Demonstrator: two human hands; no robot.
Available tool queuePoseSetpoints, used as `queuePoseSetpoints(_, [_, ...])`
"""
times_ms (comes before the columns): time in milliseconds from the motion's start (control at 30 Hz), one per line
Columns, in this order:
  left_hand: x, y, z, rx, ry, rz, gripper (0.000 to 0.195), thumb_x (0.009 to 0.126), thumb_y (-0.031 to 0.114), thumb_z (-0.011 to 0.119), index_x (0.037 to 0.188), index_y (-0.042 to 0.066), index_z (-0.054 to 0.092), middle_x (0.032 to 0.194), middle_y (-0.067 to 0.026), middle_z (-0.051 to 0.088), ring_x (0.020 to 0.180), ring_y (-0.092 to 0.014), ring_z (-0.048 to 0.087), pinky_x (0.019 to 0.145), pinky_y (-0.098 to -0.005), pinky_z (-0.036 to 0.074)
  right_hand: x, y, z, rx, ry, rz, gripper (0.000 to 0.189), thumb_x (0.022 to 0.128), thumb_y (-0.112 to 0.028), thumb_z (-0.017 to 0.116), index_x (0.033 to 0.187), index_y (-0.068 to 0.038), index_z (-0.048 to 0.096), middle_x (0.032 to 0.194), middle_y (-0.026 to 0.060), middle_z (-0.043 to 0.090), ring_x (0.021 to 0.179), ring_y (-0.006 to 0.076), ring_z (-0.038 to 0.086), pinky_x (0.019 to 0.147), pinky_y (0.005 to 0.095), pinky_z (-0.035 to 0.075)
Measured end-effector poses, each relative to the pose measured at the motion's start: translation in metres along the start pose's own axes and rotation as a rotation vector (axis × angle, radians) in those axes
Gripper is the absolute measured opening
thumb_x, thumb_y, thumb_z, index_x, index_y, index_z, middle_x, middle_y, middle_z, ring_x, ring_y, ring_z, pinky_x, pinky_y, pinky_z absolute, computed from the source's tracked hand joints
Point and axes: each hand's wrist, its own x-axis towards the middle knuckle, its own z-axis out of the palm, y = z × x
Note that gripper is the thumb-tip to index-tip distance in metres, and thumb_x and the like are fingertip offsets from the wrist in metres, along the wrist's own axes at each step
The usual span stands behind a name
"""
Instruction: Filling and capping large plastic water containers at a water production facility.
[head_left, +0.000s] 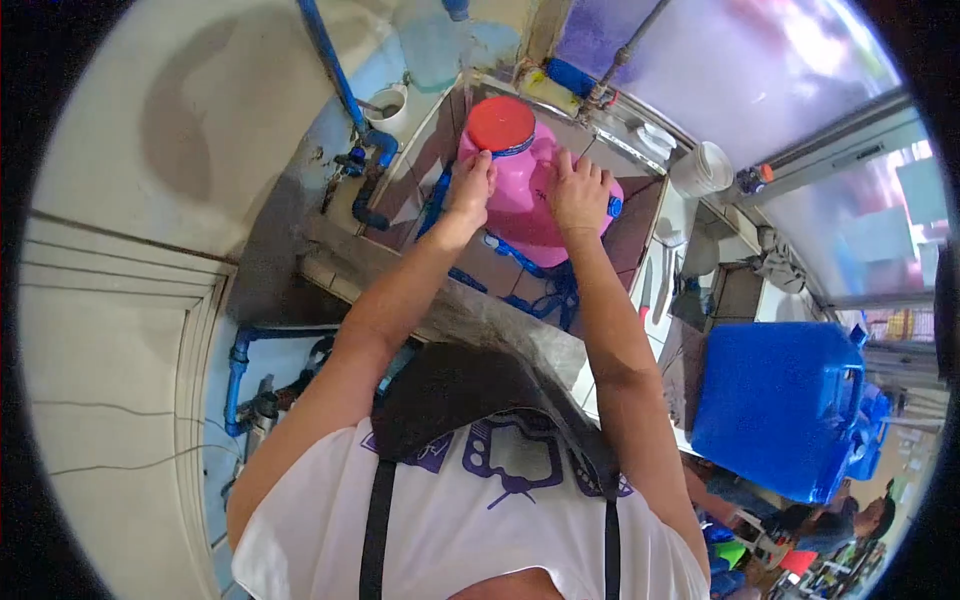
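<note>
A pink plastic water jug (517, 214) with a round red lid (501, 124) stands tilted in a tiled sink basin (630, 240). My left hand (472, 184) is at the lid's lower left edge, its thumb against the dark blue band under the lid. On the jug's right shoulder lies my right hand (580, 191), palm down with the fingers bent over the plastic. A small blue cap (615, 206) sits on the jug just right of that hand. Blue straps or cords (551, 296) lie in the basin below the jug.
A large blue water jug (780, 409) stands on the right. Knives (646, 281) lie on the tiled ledge, near a white bucket (701, 171). Left of the basin are a white mug (388, 107) and blue pipes (334, 71). A person (832, 521) is at the lower right.
</note>
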Motion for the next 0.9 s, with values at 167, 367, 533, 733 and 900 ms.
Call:
queuePoseSetpoints(167, [-0.017,-0.014,-0.002,0.101,-0.070,0.192,0.026,0.099,0.034,0.052,0.080,0.016,0.054,0.064,0.0052,0.046,0.051,-0.008,0.039,0.045,-0.0277,0.032,0.001,-0.005,-0.004,-0.031,-0.067,0.005,0.031,0.092,-0.034,0.054,0.117,-0.016,0.058,0.093,0.0106,0.061,0.091,0.0296,0.060,0.087,0.0474,0.042])
queuePoseSetpoints(367, [-0.064,-0.060,0.046,0.901,-0.311,0.118,0.018,0.088,0.025,0.057,0.083,0.010,0.065,0.076,-0.0071,0.064,0.069,-0.021,0.059,0.059,-0.0395,0.044,0.013,-0.022,0.001,0.064,-0.087,0.151,0.031,0.091,-0.034,0.054,0.116,-0.015,0.059,0.098,0.0119,0.063,0.097,0.0301,0.060,0.089,0.0476,0.040])
queuePoseSetpoints(533, [-0.068,0.006,0.043,1.407,-0.679,0.539,0.020,0.080,0.023,0.065,0.074,0.004,0.067,0.075,-0.0201,0.065,0.070,-0.038,0.064,0.061,-0.0469,0.048,0.009,-0.009,-0.003,0.206,-0.123,0.085,0.033,0.093,-0.034,0.050,0.119,-0.015,0.059,0.101,0.0134,0.064,0.097,0.0303,0.060,0.089,0.0477,0.042])
queuePoseSetpoints(733, [-0.002,0.122,0.026,1.659,-0.623,1.196,0.045,0.084,0.033,0.068,0.123,0.013,0.060,0.124,-0.0161,0.056,0.116,-0.035,0.053,0.097,-0.0468,0.043,0.007,-0.004,-0.009,0.290,-0.073,-0.027,0.033,0.091,-0.035,0.054,0.116,-0.015,0.061,0.102,0.0134,0.064,0.096,0.0307,0.060,0.091,0.0464,0.042])
queuePoseSetpoints(900, [0.022,0.134,0.024,1.869,-0.812,0.950,0.068,0.081,0.038,0.070,0.141,0.018,0.046,0.145,-0.0164,0.041,0.133,-0.038,0.038,0.111,-0.0496,0.032,0.008,0.003,-0.002,0.418,-0.177,-0.102,0.034,0.089,-0.037,0.059,0.115,-0.016,0.065,0.110,0.0155,0.063,0.107,0.0348,0.057,0.099,0.0488,0.041])
